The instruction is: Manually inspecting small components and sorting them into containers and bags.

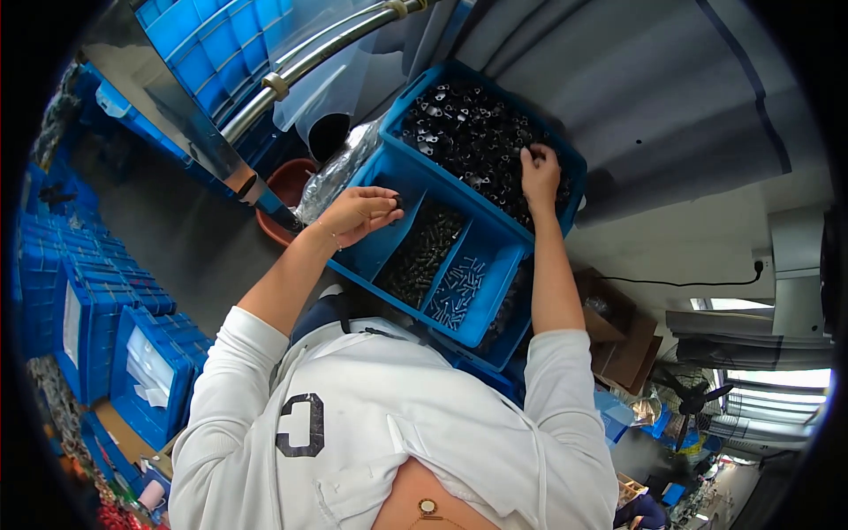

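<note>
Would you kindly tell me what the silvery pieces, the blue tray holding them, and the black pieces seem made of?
Silvery pieces: likely bare or plated metal, given their glints.
Blue tray: probably moulded plastic, with smooth, evenly coloured walls.
Black pieces: shiny highlights suggest coated metal, though plastic is possible.

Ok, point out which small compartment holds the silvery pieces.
The rightmost small compartment: its pieces are silvery; the middle compartment holds darker ones, and none show in the left compartment.

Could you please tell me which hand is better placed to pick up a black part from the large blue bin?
The right hand, probably: it is at the black parts in the large blue bin, while the left hand is over the divided tray, pinching a small dark piece.
</note>
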`<state>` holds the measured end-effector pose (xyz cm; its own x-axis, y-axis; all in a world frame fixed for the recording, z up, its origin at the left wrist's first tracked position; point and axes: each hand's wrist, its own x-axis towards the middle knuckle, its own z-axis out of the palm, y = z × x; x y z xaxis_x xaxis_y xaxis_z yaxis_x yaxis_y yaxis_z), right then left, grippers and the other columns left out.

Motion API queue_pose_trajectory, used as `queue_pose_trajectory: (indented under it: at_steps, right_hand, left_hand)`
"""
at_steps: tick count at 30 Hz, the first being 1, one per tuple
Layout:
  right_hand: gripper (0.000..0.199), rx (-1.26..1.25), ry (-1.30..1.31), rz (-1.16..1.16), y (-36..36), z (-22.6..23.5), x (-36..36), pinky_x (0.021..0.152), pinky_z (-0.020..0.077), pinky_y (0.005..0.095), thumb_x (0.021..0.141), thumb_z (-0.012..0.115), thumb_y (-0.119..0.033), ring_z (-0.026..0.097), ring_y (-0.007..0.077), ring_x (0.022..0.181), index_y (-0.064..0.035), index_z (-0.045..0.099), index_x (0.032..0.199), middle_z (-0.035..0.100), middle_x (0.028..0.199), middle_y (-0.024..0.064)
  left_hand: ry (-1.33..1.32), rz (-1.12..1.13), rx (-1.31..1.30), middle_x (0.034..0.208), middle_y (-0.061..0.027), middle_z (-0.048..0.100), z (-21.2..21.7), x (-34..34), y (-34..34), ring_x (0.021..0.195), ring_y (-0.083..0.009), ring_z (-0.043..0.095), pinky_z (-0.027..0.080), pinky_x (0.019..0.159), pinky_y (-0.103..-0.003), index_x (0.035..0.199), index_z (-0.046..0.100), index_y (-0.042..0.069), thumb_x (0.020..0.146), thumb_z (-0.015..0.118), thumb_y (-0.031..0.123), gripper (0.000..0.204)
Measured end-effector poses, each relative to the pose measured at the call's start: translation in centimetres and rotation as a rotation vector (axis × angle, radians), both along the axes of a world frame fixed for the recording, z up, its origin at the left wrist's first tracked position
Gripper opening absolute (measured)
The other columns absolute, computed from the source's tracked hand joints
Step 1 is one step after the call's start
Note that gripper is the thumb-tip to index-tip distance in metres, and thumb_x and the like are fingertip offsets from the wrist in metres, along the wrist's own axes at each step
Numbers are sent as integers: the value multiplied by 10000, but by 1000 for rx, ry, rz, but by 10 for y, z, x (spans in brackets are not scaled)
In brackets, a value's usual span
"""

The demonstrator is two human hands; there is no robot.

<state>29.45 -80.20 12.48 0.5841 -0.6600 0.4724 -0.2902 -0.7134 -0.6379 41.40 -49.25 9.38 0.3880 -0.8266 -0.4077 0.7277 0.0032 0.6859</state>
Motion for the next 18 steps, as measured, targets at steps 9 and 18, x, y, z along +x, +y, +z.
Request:
queue_pose_trajectory:
  at_steps: [9, 18]
  right_hand:
    - [272, -221, 446, -63, -15, -17, 17, 643, 461, 317, 886, 494, -251, 592, 282, 708, -16, 557, 1007, 609, 789, 197]
    - [180, 1469, -628, 270, 62, 22, -58, 470, 247, 241, 878, 471, -243, 285, 92, 500, -79, 517, 820, 309, 566, -16]
  left_hand:
    - [390, -15, -274, 940, -128, 606, 4, -2, 13, 865, -197, 634, 548, 738, -233, 1041, 545, -21, 827, 578, 11, 219]
    - [393, -51, -205, 927, -122, 614, 2, 10, 16, 857, -179, 633, 544, 736, -215, 1067, 537, -29, 850, 548, 26, 224]
